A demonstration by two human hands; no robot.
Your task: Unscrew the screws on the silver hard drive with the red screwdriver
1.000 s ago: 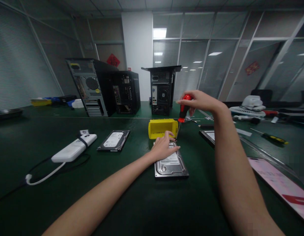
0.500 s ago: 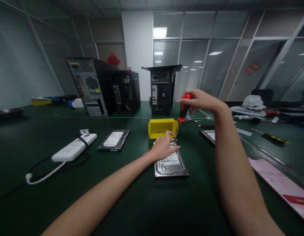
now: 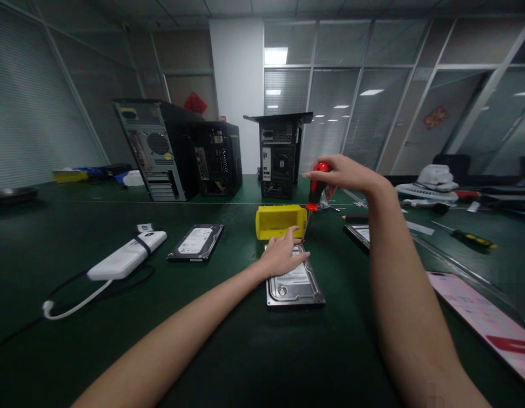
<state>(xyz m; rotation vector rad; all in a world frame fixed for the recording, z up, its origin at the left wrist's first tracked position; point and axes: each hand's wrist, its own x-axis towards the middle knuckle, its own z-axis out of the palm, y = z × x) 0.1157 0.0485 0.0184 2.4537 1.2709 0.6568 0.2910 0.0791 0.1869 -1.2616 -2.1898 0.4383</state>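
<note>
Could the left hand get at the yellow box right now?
Probably yes: the left hand rests on a hard drive just in front of the yellow box; the screwdriver flanks only its right end.

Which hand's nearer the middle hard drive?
The left hand: it lies on the drive. The right hand is off the drive, raised higher, gripping the screwdriver.

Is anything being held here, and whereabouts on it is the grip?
Yes: the right hand holds the red screwdriver by its handle. The left hand rests on the drive, which lies on the table.
</note>
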